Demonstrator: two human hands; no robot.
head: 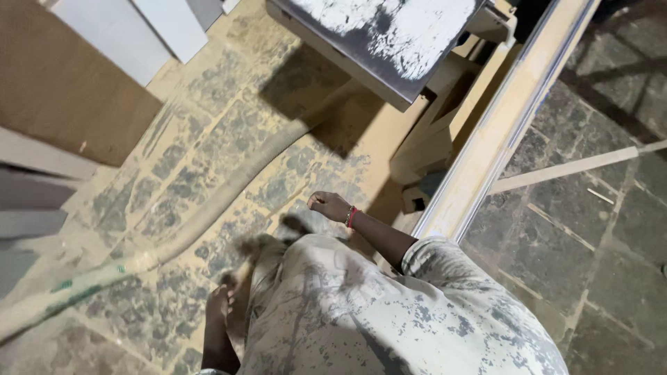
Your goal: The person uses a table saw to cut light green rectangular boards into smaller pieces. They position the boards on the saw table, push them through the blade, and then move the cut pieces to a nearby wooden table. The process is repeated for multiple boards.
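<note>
The right hand [329,205] hangs over the dusty floor [208,153], its fingers curled together in a loose fist that holds nothing. The left hand [219,305] hangs low by the shirt [389,312], fingers together and pointing down. A long dusty hose [229,187] lies on the floor near both hands.

We see our right hand [328,205] curled into a loose fist, arm stretched forward and bent at the elbow. Our left hand [221,303] hangs low by our side, fingers seemingly slack, though shadow blurs them.
</note>
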